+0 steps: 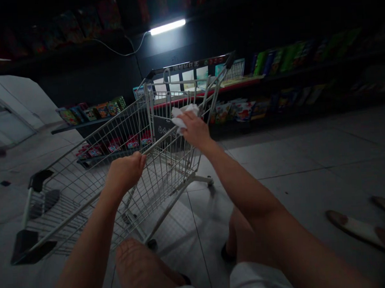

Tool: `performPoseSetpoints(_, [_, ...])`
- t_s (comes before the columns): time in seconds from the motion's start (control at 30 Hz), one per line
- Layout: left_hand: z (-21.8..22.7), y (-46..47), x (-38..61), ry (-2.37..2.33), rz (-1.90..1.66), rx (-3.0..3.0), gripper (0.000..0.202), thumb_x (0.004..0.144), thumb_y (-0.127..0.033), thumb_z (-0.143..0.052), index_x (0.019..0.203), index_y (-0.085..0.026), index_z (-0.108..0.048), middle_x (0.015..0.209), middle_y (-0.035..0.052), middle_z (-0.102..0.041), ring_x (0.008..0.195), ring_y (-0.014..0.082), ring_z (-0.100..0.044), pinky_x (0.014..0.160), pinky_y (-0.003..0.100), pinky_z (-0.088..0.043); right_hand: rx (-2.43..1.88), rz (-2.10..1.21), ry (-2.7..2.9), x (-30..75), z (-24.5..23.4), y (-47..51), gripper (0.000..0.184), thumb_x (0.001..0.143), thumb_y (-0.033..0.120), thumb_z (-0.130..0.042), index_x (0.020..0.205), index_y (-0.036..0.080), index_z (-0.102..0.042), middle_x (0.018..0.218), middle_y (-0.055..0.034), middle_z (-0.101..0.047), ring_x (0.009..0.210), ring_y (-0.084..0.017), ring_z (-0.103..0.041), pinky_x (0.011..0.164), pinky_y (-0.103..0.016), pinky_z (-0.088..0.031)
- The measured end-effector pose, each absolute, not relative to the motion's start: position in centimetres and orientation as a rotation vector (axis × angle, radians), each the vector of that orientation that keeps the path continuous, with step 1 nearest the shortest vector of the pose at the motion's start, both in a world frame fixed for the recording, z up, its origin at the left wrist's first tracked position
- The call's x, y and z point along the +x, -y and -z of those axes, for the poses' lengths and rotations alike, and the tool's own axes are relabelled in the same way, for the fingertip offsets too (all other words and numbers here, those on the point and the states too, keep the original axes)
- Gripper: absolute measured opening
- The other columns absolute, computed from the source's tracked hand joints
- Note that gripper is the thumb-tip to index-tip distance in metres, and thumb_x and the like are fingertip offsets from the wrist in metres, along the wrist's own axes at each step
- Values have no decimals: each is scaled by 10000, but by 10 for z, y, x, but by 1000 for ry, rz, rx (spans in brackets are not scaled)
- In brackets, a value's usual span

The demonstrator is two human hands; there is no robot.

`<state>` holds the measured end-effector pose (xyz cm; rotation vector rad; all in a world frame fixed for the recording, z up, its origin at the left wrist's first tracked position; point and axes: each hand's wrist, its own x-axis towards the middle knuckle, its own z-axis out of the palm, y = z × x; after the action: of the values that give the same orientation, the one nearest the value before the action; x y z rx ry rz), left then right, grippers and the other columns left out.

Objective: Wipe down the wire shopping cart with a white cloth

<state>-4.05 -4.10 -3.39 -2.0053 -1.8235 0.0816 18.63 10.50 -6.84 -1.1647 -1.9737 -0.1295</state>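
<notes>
Our left arm rises from the lower left, and our left hand point(125, 172) is a fist, its fingers curled fully around the near top rail of a shopping cart point(161, 140), knuckles upward. Farther right, our right arm comes in from the lower right and slants forward and leftward, elbow slightly bent. Our right hand point(196, 128) is palm down, its fingers bunched closed on a crumpled white sheet point(180, 115); whether that is cloth or paper, we cannot tell. The sheet sticks out beyond the fingertips, by the same rail toward the handle end.

The cart stands in front of us, passing under the left fingers and beyond the right ones. To the left of the left fingers, its pale metal wire basket ends in black corner caps point(41, 180). Between our two hands, the open wire mesh shows the floor through it. Just left of the right fingers is a dark panel point(162, 129) with pale lettering too blurred to read. Above the right fingers runs the dark handle point(187, 66), and below them a wheel point(210, 180) rests on grey tiles. Well to the right of both hands, someone's shoe point(357, 231) is on the floor.
</notes>
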Motion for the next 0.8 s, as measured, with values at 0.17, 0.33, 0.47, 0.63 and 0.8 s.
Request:
performPoseSetpoints(0.17, [35, 56, -51, 1819, -109, -1997, 498, 1034, -450, -198, 952, -182, -611, 821, 94, -743, 779, 289, -727, 600, 328, -398, -1341, 164, 1835, 220, 55, -126, 448, 818, 67, -515, 1237, 158, -645, 1292, -112, -588, 1034, -267, -613, 870, -448, -528])
performPoseSetpoints(0.33, [35, 71, -68, 1823, -82, -2005, 560, 1020, -519, -179, 865, -205, -616, 768, 72, -724, 712, 247, -697, 578, 317, -338, -1248, 172, 1913, 177, 64, -69, 423, 833, 95, -514, 1229, 155, -649, 1282, -106, -615, 993, -256, -624, 852, -430, -547])
performPoseSetpoints(0.47, [28, 83, -82, 1907, -6, -2044, 565, 997, -551, -177, 787, -225, -589, 700, 54, -690, 648, 212, -650, 586, 304, -349, -988, 182, 2097, 149, 80, -29, 558, 836, 95, -511, 1382, 201, -551, 1403, -81, -569, 1036, -250, -623, 877, -410, -572])
performPoseSetpoints(0.63, [19, 98, -92, 2083, 58, -2112, 529, 968, -574, -214, 806, -236, -588, 734, 39, -709, 674, 201, -654, 618, 286, -407, -1011, 163, 1880, 193, 85, -49, 692, 797, 63, -501, 1450, 288, -478, 1461, -33, -512, 1269, -282, -529, 1047, -465, -526])
performPoseSetpoints(0.8, [14, 86, -68, 2090, 98, -2069, 520, 965, -568, -290, 1192, -207, -587, 894, 59, -765, 853, 264, -715, 671, 318, -448, -1180, 149, 1528, 233, 82, -88, 776, 802, 87, -461, 1553, 214, -313, 1538, -101, -383, 1450, -325, -351, 1143, -544, -436])
